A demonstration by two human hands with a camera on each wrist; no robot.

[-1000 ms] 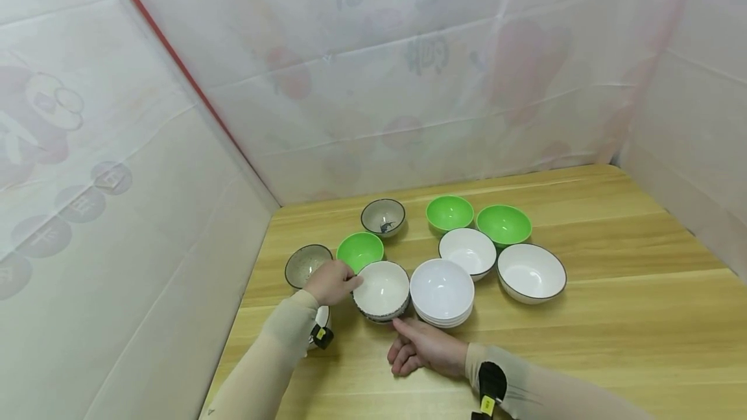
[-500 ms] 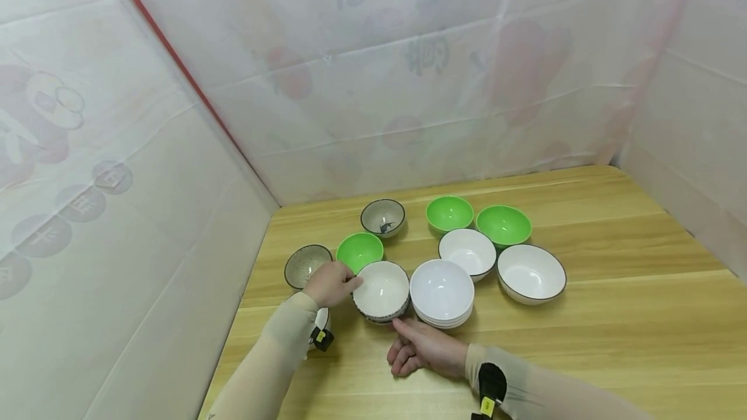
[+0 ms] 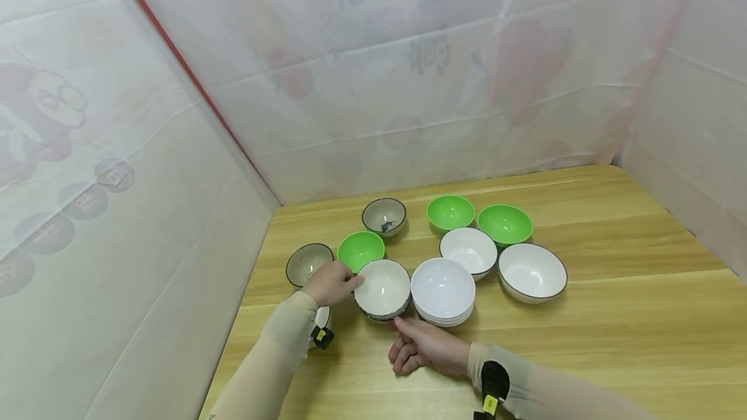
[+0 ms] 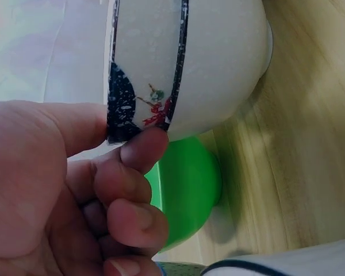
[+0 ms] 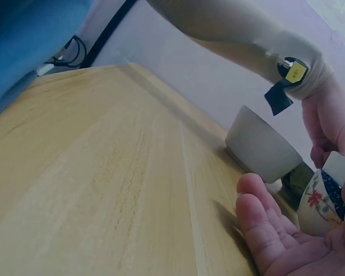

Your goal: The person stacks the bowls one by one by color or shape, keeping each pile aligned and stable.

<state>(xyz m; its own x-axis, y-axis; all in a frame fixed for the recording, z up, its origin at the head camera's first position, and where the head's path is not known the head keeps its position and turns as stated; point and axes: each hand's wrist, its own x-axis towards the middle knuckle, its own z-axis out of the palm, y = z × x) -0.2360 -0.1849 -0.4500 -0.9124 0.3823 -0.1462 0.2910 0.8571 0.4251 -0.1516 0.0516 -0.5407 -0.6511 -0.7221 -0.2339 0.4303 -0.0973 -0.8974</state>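
The upper patterned bowl (image 3: 382,287) sits nested in a lower bowl (image 4: 224,63), upright on the near-middle part of the tabletop (image 3: 583,355). The person's left hand (image 3: 329,282) pinches its left rim: thumb over the edge, fingers curled against the outside wall. This hold appears chosen because the rim is the only part standing proud of the nest; whether a fingertip also bears on the lower rim I cannot confirm. The right hand (image 3: 428,345) lies at the near side, thumb tip against the patterned pair, remaining fingers loosely relaxed and gripping nothing; in my judgement it serves as a stop, keeping the pair from sliding. Just to the right stands a stack of plain white bowls (image 3: 442,287), nested presumably to save room. Behind it are two dark-rimmed white bowls, one (image 3: 469,250) close up, the other (image 3: 532,271) farther right. A green bowl (image 3: 360,251) stands just behind the patterned pair, and a speckled grey bowl (image 3: 309,263) lies beyond the left wrist. All these stand mouth up, which leaves their rims accessible and suits nesting.
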